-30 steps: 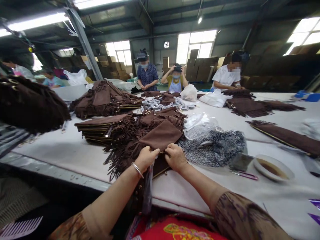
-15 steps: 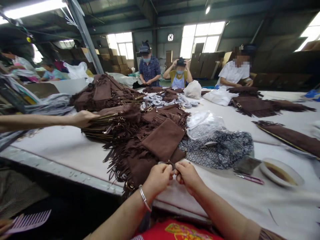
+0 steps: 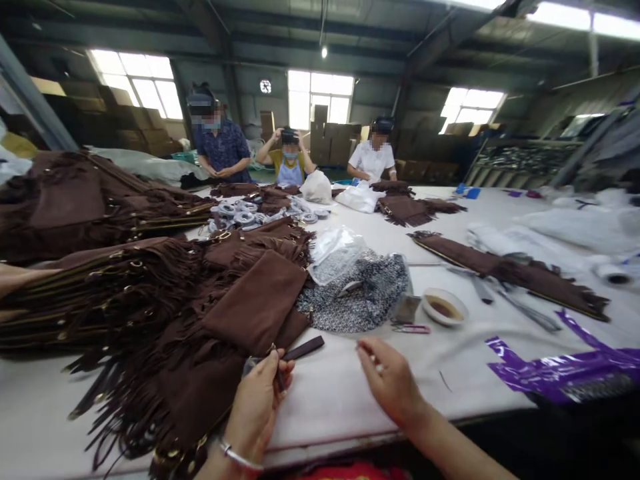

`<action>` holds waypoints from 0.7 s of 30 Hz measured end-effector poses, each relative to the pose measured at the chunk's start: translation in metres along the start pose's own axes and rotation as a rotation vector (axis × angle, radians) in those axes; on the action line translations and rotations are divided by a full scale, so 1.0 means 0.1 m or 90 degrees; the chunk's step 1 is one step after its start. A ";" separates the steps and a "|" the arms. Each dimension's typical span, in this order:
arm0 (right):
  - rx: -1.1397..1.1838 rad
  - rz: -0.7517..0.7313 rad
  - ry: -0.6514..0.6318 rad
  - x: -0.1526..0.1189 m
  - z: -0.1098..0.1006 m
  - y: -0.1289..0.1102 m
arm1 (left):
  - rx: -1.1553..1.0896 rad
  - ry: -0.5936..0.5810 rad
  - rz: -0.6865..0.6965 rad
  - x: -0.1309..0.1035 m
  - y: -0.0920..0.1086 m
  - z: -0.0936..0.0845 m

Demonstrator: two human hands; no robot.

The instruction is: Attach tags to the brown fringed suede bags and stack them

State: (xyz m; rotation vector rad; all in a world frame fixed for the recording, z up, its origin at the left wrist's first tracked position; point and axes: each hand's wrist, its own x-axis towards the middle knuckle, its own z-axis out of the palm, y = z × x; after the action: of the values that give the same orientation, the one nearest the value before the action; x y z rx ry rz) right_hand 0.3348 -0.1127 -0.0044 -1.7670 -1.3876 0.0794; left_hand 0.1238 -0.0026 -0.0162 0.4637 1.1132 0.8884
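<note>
The left hand [image 3: 253,403] has its grip closed on a strap [image 3: 309,347] at the near edge of the bag [image 3: 257,303], hiding part of it. The right hand [image 3: 393,381] is curled over the table [image 3: 320,407]; whether its grip holds something, I cannot tell. Another person's hand [image 3: 17,279] is cut off at left.

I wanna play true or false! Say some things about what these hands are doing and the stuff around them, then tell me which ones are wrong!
1. The left hand holds a brown strap. True.
2. The right hand touches the purple plastic. False: they are apart.
3. The white bowl has brown liquid inside. True.
4. The bracelet is on the right wrist. False: it is on the left.
</note>
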 end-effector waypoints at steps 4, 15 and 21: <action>-0.285 0.049 0.217 0.37 -0.83 0.94 | 0.022 0.014 0.008 0.01 0.01 -0.01; -0.368 0.091 0.201 0.65 -1.08 1.34 | 0.082 -0.018 0.061 0.02 -0.07 -0.13; -0.240 -0.090 -0.081 0.86 -0.25 0.32 | 0.257 -0.011 0.225 0.06 0.00 -0.16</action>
State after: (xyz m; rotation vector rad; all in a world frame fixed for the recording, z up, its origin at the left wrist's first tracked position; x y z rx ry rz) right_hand 0.4053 -0.0572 0.0283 -1.9878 -1.7021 -0.1595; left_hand 0.1099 0.0001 -0.0263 1.0234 1.2193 0.9628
